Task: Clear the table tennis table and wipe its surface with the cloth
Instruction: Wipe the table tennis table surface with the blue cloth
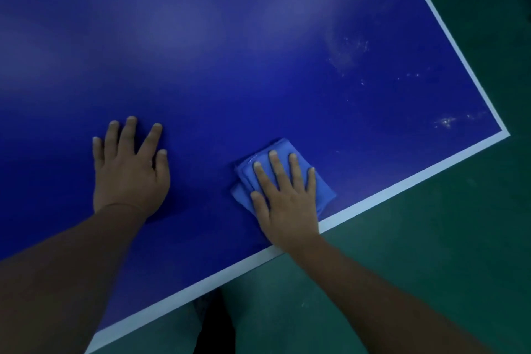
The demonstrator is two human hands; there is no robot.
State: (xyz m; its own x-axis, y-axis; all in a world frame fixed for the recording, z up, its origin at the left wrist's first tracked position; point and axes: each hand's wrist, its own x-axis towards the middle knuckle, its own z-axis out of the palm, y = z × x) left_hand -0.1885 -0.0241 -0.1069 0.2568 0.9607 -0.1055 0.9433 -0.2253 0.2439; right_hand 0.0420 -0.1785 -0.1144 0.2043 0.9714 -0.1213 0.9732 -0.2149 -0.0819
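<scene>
Right hand (287,198) flat on folded blue cloth (326,195), fingers (274,169) straight and spread, pressing it onto blue table (230,52) near white-lined corner. Left hand (130,172) rests palm-down on bare table, fingers spread, holding nothing. White specks (445,121) near corner.

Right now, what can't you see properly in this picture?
All in the head view:
- Middle of the cloth: covered by the right hand.
- Rest of the table: cut off at the top and left edges.
- White specks near the corner: too small to tell what they are.
- Table under the left hand: hidden by the flat palm.
</scene>
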